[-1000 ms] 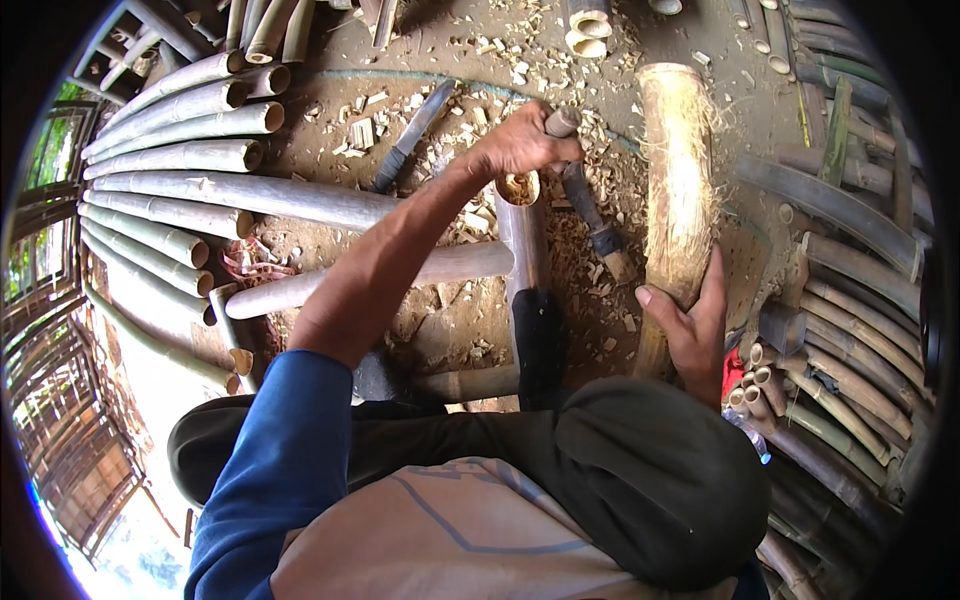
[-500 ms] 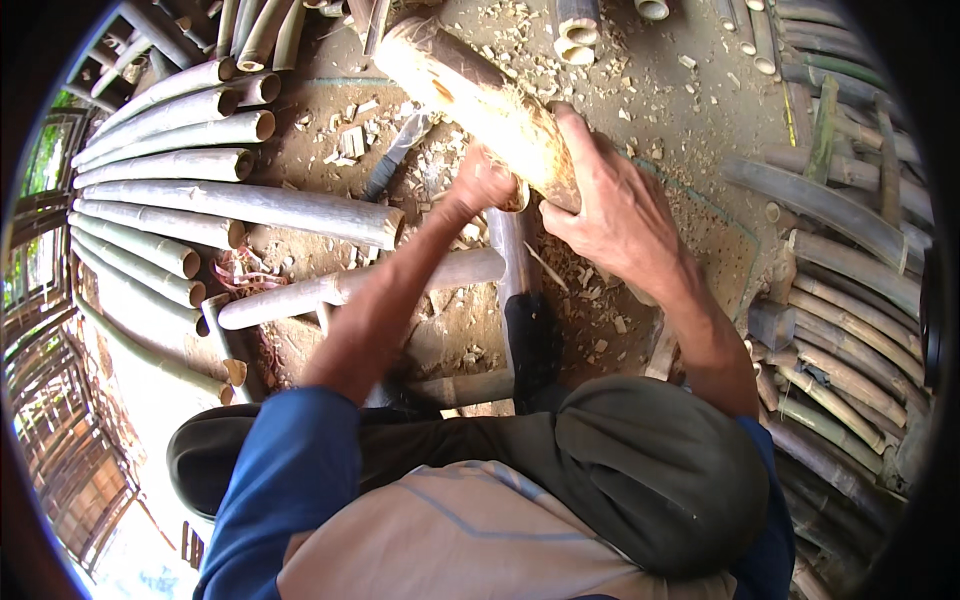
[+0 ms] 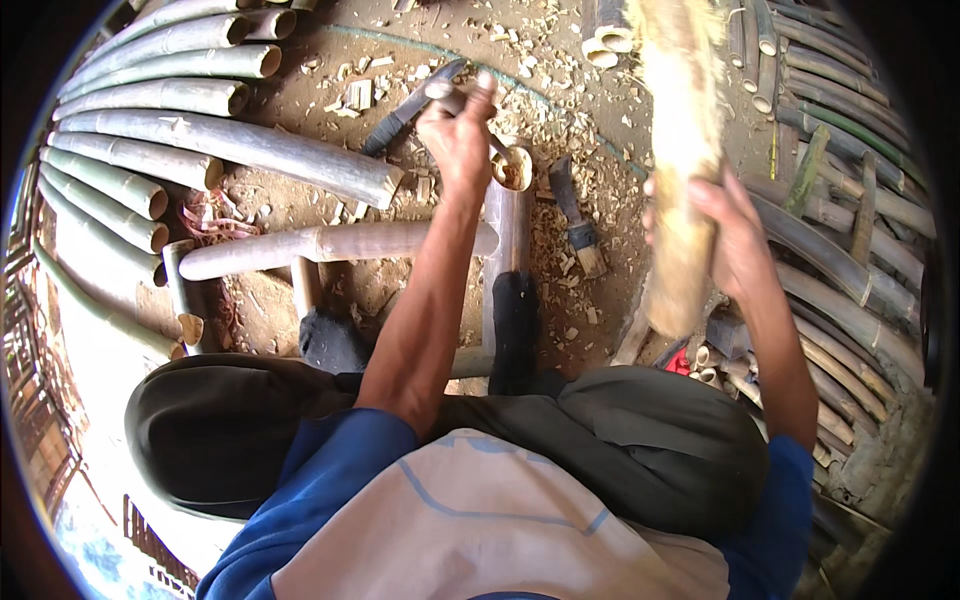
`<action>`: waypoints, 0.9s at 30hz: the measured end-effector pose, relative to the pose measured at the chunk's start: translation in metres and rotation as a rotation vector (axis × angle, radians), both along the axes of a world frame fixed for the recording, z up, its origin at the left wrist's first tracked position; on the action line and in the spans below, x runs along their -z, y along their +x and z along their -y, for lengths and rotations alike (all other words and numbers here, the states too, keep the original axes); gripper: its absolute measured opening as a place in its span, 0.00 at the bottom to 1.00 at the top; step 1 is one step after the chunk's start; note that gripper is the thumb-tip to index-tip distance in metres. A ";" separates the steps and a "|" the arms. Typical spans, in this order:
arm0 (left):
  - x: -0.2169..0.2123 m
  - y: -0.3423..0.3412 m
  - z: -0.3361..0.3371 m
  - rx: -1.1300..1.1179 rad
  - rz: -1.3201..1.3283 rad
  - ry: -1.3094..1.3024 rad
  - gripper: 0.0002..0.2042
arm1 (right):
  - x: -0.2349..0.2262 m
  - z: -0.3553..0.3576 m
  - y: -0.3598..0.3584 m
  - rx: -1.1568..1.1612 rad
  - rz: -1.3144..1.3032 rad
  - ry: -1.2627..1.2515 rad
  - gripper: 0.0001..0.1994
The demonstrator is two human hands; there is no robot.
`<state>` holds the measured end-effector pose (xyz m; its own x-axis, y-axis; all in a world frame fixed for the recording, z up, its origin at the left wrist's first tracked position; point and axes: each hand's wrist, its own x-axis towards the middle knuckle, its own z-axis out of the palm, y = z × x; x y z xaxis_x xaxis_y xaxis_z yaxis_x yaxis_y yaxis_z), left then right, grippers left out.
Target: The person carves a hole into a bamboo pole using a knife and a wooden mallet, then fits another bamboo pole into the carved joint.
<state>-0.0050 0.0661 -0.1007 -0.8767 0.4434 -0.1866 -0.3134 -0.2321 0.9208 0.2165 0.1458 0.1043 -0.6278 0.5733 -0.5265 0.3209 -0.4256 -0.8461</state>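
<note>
Now, head view, all places told from the upright bamboo post (image 3: 508,230) before the person's knees.

Left hand: the left hand (image 3: 458,135) is closed around a thin tool handle (image 3: 445,92), just above the open top of the post; the working end of the tool is hidden behind the fingers.

Right hand: the right hand (image 3: 722,232) is wrapped around a pale, rough log (image 3: 682,170), to the right of the post and well apart from it; the log is blurred and its top is cut off by the picture edge.

Knife: a dark blade (image 3: 412,105) lies on the ground left of the post top, partly covered by the left hand.

Brush: a short dark-handled tool (image 3: 578,215) lies just beside the post, on its right.

Bamboo poles: grey poles (image 3: 190,135) lie stacked far left; one pole (image 3: 330,243) lies across, touching the post.

Ground: wood chips (image 3: 560,110) are scattered around the post.

Hidden: the bottom of the post is covered by the person's dark trousers (image 3: 640,440).
</note>
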 end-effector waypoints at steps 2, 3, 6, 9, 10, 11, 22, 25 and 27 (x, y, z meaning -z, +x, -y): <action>0.020 -0.014 -0.005 -0.137 0.217 0.294 0.16 | 0.018 -0.004 -0.022 -0.068 0.171 0.288 0.40; 0.022 -0.015 -0.002 -0.120 0.286 0.306 0.15 | 0.022 -0.008 -0.030 -0.108 0.174 0.235 0.41; 0.022 -0.002 0.000 -0.199 0.389 0.324 0.11 | 0.035 -0.013 -0.051 -0.188 0.124 0.171 0.44; 0.020 0.004 0.009 -0.178 0.405 0.310 0.12 | 0.048 -0.017 -0.067 -0.294 -0.024 0.396 0.45; 0.020 0.005 0.011 -0.174 0.412 0.314 0.12 | 0.048 -0.019 -0.070 -0.292 -0.046 0.457 0.45; 0.019 0.007 0.009 -0.189 0.414 0.341 0.14 | 0.046 -0.020 -0.073 -0.288 -0.066 0.520 0.45; 0.013 0.034 0.005 -0.183 0.411 0.216 0.14 | 0.005 -0.020 -0.133 -0.837 -0.209 1.389 0.51; 0.009 0.042 0.004 -0.174 0.439 0.298 0.13 | 0.019 -0.012 -0.124 -0.838 -0.207 1.373 0.47; 0.005 0.051 0.001 -0.231 0.448 0.353 0.15 | 0.025 -0.008 -0.118 -0.911 -0.134 1.426 0.46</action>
<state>0.0457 0.0652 -0.1062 -0.8278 0.3536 -0.4355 -0.5573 -0.6067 0.5668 0.0982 0.1534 0.0796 -0.9907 -0.0358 0.1311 -0.0864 0.9104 -0.4046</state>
